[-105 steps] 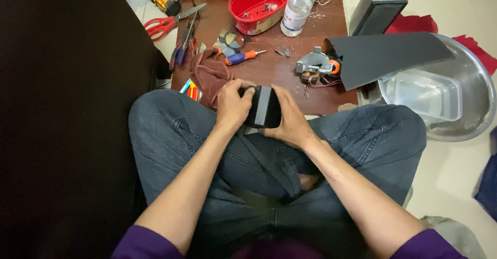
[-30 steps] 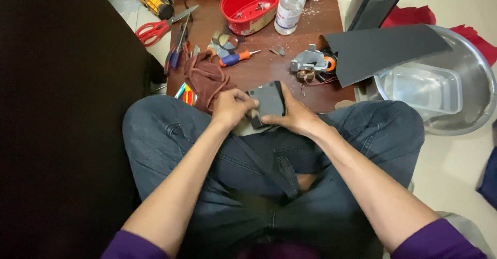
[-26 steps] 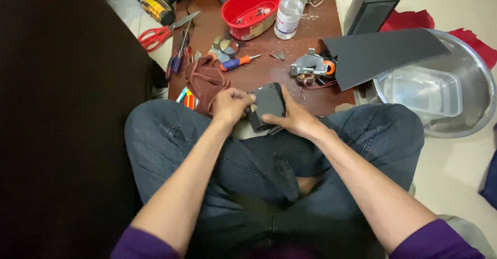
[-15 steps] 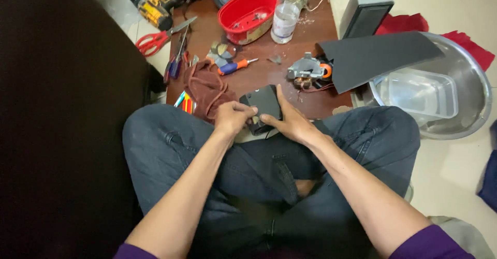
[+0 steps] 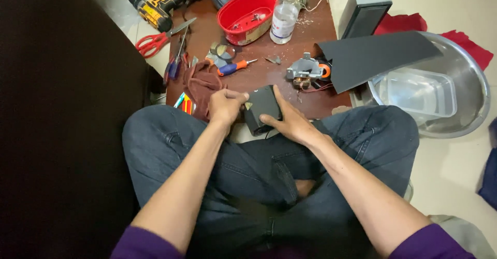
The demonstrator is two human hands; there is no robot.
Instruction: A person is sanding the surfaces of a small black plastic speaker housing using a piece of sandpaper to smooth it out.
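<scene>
I sit cross-legged in dark jeans and hold a small black box-shaped part point(image 5: 261, 106) over my knees, at the near edge of a low brown board point(image 5: 290, 77). My left hand point(image 5: 225, 105) grips its left side with curled fingers. My right hand point(image 5: 287, 118) lies flat along its right and underside, fingers stretched forward. A dark red cloth point(image 5: 199, 83) lies just left of my left hand.
On the board lie a red oval tray point(image 5: 246, 15), a clear bottle point(image 5: 284, 16), an orange-handled screwdriver point(image 5: 234, 67), a small motor point(image 5: 306, 72), red scissors point(image 5: 158, 39) and a yellow drill point(image 5: 158, 5). A black sheet point(image 5: 378, 57) leans over a steel basin point(image 5: 461, 98). A grey speaker point(image 5: 365, 8) stands behind.
The black part has tilted in my hands. My right hand has opened flatter along its side while the left keeps its grip. The view shifted slightly.
</scene>
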